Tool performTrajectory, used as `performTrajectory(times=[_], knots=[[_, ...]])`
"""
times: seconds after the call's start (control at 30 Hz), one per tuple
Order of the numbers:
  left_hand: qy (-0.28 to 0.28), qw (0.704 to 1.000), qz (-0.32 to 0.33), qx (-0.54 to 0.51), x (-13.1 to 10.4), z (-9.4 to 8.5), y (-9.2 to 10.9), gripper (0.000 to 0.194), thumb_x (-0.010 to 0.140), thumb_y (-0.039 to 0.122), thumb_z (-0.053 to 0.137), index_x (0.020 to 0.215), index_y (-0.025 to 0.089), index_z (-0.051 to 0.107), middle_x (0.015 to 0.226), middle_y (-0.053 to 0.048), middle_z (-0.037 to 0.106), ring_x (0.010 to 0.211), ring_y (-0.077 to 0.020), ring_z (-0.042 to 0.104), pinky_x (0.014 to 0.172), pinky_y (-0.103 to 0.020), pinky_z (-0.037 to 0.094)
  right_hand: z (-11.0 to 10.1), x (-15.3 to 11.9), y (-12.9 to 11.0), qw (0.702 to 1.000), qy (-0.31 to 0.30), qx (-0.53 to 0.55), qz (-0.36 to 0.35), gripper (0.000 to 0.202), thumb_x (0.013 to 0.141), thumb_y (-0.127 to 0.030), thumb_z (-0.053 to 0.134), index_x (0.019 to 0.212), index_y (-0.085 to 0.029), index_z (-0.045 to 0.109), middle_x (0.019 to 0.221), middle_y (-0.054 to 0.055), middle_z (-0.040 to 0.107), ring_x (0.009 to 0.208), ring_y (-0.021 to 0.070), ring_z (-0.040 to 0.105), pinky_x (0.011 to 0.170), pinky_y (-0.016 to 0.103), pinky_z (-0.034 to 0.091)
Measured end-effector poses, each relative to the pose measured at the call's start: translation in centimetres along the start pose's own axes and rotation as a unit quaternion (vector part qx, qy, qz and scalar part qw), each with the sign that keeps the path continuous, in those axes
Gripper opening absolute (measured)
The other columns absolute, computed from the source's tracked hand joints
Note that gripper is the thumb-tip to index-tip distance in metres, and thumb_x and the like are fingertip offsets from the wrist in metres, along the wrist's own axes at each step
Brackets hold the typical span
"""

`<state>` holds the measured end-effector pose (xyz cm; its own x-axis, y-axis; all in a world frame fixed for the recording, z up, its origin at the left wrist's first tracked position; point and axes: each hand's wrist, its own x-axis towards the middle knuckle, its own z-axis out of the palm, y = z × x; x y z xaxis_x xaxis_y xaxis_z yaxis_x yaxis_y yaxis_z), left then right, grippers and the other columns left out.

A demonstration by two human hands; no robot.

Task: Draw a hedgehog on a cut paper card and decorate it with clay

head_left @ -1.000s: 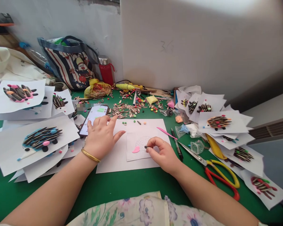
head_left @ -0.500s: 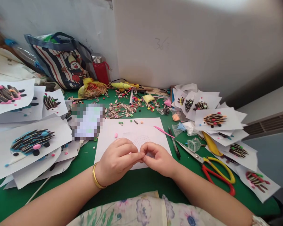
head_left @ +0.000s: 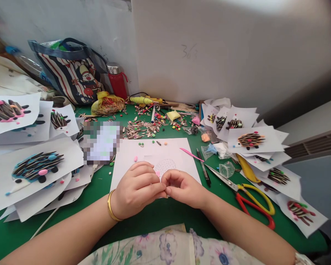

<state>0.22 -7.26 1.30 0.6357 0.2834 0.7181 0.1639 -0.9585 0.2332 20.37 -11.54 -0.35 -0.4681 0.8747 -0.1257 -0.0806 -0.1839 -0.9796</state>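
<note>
My left hand (head_left: 142, 184), with a gold bangle at the wrist, is closed, its fingers curled inward. Its fingertips meet those of my right hand (head_left: 183, 187), whose thumb and forefinger are pinched together. Whatever lies between the fingertips is hidden. Both hands are over a white sheet of paper (head_left: 127, 151) bearing a drawn dotted oval (head_left: 165, 165). A small pink clay piece (head_left: 157, 173) shows beside the left fingers; I cannot tell whether it rests on the paper or is held. Another pink clay ball (head_left: 135, 159) lies on the sheet.
Scissors (head_left: 237, 187), a black pen (head_left: 204, 169) and a pink clay tool (head_left: 191, 154) lie at right. Stacks of seed hedgehog cards (head_left: 251, 140) flank both sides. A pixelated phone (head_left: 103, 143), scattered seeds (head_left: 140, 129), a red bottle (head_left: 117, 82) and a striped bag (head_left: 68, 73) are beyond.
Both hands have shifted slightly toward me, still joined at the fingertips. More of the drawn oval and the pink clay piece now shows.
</note>
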Motion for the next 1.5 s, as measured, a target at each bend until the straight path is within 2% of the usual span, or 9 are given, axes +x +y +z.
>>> performTrajectory(times=[0.3,0.5,0.67,0.8,0.93,1.03,1.23,1.33,1.5], knots=[[-0.002,1.0,0.004,0.024,-0.2,0.2,0.0,0.018,0.088,0.022,0.069,0.105,0.02,0.065,0.079,0.001,0.071,0.076,-0.0133,0.063,0.088,-0.036,0.053,0.1,0.0,-0.2,0.998,0.038,-0.055,0.009,0.007,0.078,-0.023,0.065,0.081,-0.018,0.061,0.075,0.002,0.063,0.071,0.0147,0.057,0.068,0.029,0.046],[-0.008,0.999,-0.007,0.035,-0.2,0.2,0.0,0.005,0.091,0.024,0.064,0.094,0.02,0.064,0.078,0.0,0.07,0.076,-0.0135,0.062,0.088,-0.037,0.054,0.2,-0.1,-0.6,0.995,0.049,-0.09,0.01,0.005,0.076,-0.018,0.061,0.081,-0.018,0.062,0.077,0.001,0.063,0.072,0.0134,0.056,0.068,0.027,0.045],[-0.003,1.0,-0.007,0.029,-0.2,0.2,0.0,0.01,0.091,0.03,0.064,0.091,0.019,0.064,0.076,-0.001,0.068,0.076,-0.0147,0.06,0.088,-0.038,0.055,0.2,-0.1,-0.7,0.993,0.046,-0.107,0.015,0.008,0.075,-0.017,0.06,0.082,-0.018,0.063,0.077,0.0,0.062,0.071,0.0128,0.055,0.068,0.027,0.045],[-0.006,1.0,-0.011,0.024,-0.2,0.2,0.1,0.006,0.091,0.025,0.064,0.092,0.02,0.064,0.077,-0.001,0.068,0.076,-0.0148,0.06,0.087,-0.038,0.056,0.1,-0.1,-0.9,0.992,0.047,-0.115,0.007,0.006,0.074,-0.017,0.06,0.08,-0.019,0.062,0.076,0.0,0.062,0.071,0.0131,0.055,0.066,0.026,0.045],[0.003,0.999,-0.037,0.011,-0.3,0.2,-0.1,0.007,0.088,0.02,0.066,0.094,0.02,0.063,0.083,-0.002,0.07,0.079,-0.0159,0.062,0.087,-0.039,0.056,-0.3,-0.1,-0.9,0.993,0.05,-0.105,-0.003,0.005,0.076,-0.017,0.063,0.08,-0.02,0.061,0.074,0.0,0.064,0.071,0.0141,0.059,0.068,0.028,0.048],[0.006,0.998,-0.059,-0.03,-0.4,0.3,-0.3,0.017,0.09,0.011,0.06,0.103,0.021,0.062,0.088,-0.003,0.072,0.081,-0.0151,0.064,0.089,-0.039,0.056,-0.6,-0.1,-0.8,0.993,0.065,-0.097,-0.014,0.007,0.078,-0.018,0.064,0.085,-0.021,0.063,0.074,0.0,0.065,0.073,0.0153,0.062,0.072,0.03,0.05],[0.03,0.991,-0.121,-0.042,-0.8,0.7,-0.7,0.03,0.089,0.008,0.06,0.116,0.02,0.063,0.091,-0.005,0.07,0.09,-0.0173,0.065,0.085,-0.037,0.055,-1.3,0.1,-0.5,0.99,0.096,-0.091,-0.053,0.015,0.088,-0.03,0.062,0.097,-0.022,0.072,0.081,0.002,0.07,0.081,0.0167,0.066,0.08,0.033,0.052],[0.037,0.988,-0.143,-0.035,-0.9,0.8,-1.0,0.024,0.09,0.011,0.062,0.112,0.021,0.065,0.09,-0.005,0.07,0.087,-0.0163,0.065,0.081,-0.033,0.055,-1.7,0.3,-0.7,0.99,0.118,-0.073,-0.04,0.019,0.087,-0.037,0.065,0.097,-0.022,0.073,0.084,0.003,0.073,0.085,0.018,0.069,0.084,0.035,0.053],[0.013,0.981,-0.192,-0.018,-1.0,0.7,-1.2,0.003,0.089,0.023,0.067,0.09,0.02,0.067,0.078,-0.001,0.07,0.074,-0.0145,0.064,0.074,-0.03,0.052,-1.9,0.4,-0.6,0.99,0.136,-0.026,-0.008,0.027,0.079,-0.043,0.074,0.093,-0.02,0.069,0.079,0.003,0.074,0.08,0.0188,0.07,0.08,0.036,0.054]])
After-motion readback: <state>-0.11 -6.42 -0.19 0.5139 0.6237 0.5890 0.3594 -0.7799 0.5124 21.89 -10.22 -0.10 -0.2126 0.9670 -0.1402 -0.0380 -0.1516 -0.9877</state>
